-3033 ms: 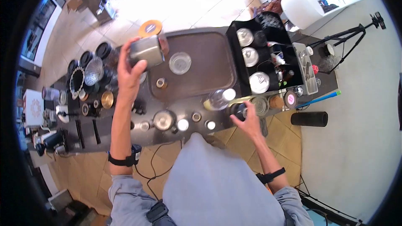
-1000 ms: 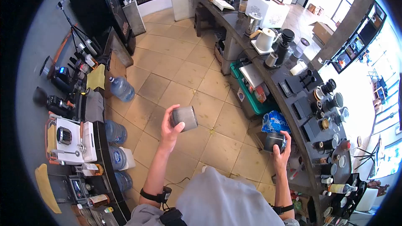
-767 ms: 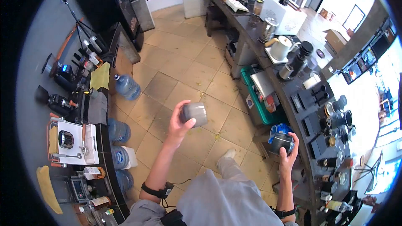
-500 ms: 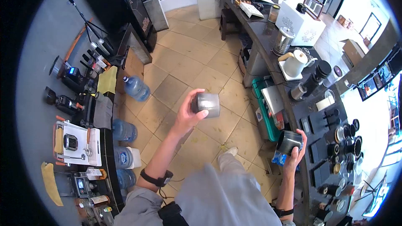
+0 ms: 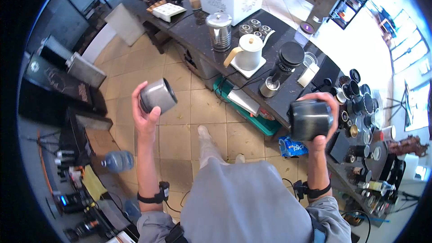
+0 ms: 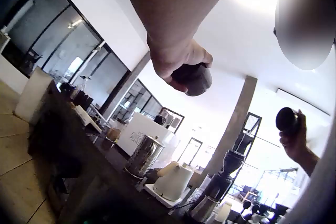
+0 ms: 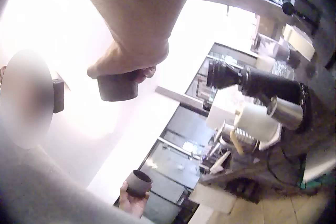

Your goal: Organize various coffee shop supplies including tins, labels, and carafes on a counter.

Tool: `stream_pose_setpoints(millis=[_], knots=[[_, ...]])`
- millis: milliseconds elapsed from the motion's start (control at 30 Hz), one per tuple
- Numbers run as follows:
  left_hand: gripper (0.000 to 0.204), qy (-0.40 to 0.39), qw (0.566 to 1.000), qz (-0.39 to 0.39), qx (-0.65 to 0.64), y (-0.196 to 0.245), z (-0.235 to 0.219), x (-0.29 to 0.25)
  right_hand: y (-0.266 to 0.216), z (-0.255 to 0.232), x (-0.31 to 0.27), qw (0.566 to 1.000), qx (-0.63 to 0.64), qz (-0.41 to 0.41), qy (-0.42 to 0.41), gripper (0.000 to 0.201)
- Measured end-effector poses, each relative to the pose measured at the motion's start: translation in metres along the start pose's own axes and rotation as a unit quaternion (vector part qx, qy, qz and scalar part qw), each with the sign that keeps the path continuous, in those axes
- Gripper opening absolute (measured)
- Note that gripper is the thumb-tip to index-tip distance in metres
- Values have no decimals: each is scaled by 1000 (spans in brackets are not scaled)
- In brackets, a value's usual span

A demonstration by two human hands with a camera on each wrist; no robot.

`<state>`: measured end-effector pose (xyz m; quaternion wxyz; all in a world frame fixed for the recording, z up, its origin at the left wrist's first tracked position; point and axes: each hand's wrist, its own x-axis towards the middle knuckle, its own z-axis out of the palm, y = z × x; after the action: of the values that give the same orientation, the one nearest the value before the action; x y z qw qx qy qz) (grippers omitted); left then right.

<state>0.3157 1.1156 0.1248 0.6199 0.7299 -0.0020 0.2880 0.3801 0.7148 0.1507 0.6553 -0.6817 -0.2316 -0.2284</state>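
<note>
My left hand (image 5: 146, 116) grips a silver-grey metal cup (image 5: 158, 96), held over the floor and tilted with its dark mouth to the right. In the left wrist view the fingers of the left hand (image 6: 178, 61) wrap round the same cup (image 6: 196, 79). My right hand (image 5: 325, 116) holds a dark, glossy cup (image 5: 309, 119) in front of the counter's edge, fingers round its far side and thumb below. From the right wrist camera, the right hand (image 7: 126, 61) is curled round the dark cup (image 7: 118, 86). The two hands are well apart.
Along the dark counter (image 5: 191, 31) stand a steel canister (image 5: 219, 31), a white kettle (image 5: 250, 50) on a white base, a black grinder (image 5: 288, 60) and several cups. Below are a green bin (image 5: 252, 121) and a blue bag (image 5: 292, 147). A water bottle (image 5: 119, 161) lies lower left.
The view has swung from the black tray area to the walkway, then towards the kettle and grinder. Both hands still hold their cups; the right one now appears higher and larger.
</note>
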Motion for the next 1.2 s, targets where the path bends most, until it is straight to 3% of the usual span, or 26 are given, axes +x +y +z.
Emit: stream_pose_setpoints(millis=[100, 167, 233, 300, 367, 467, 533, 633, 733, 800, 900, 1033, 1100, 1200], knots=[[78, -52, 998, 26, -21, -20, 6, 75, -3, 0, 38, 995, -72, -43, 45, 101], [77, -86, 995, 42, -31, -29, 5, 131, -6, 2, 67, 987, -104, -94, 73, 94], [74, -134, 986, 83, -56, -38, 8, 188, -20, 18, 100, 964, -189, -90, 165, 102], [72, -171, 977, 98, -76, -50, 11, 242, -24, 48, 132, 962, -140, -86, 216, 95], [67, -197, 969, 123, -85, -62, 21, 293, -24, 74, 146, 981, -97, -3, 167, 89], [64, -240, 954, 140, -110, -80, 51, 351, 9, 133, 176, 966, -134, -51, 214, 77], [65, -273, 946, 137, -113, -93, 78, 379, 27, 160, 193, 959, -192, -22, 207, 72], [63, -336, 930, 122, -84, -109, 120, 407, 54, 187, 221, 956, -217, 43, 195, 68], [61, -360, 916, 169, -43, -120, 165, 427, 98, 189, 246, 944, -246, 71, 206, 68], [61, -365, 914, 177, -32, -135, 196, 436, 137, 178, 262, 933, -276, 67, 220, 70], [60, -336, 906, 254, 37, -148, 238, 448, 182, 163, 286, 917, -310, 62, 244, 71], [62, -357, 897, 239, 104, -170, 292, 465, 230, 145, 312, 896, -359, 64, 253, 73], [65, -369, 887, 244, 133, -182, 314, 469, 249, 140, 319, 878, -399, 130, 232, 75], [65, -392, 875, 243, 150, -206, 345, 478, 278, 128, 332, 861, -437, 159, 206, 78]])
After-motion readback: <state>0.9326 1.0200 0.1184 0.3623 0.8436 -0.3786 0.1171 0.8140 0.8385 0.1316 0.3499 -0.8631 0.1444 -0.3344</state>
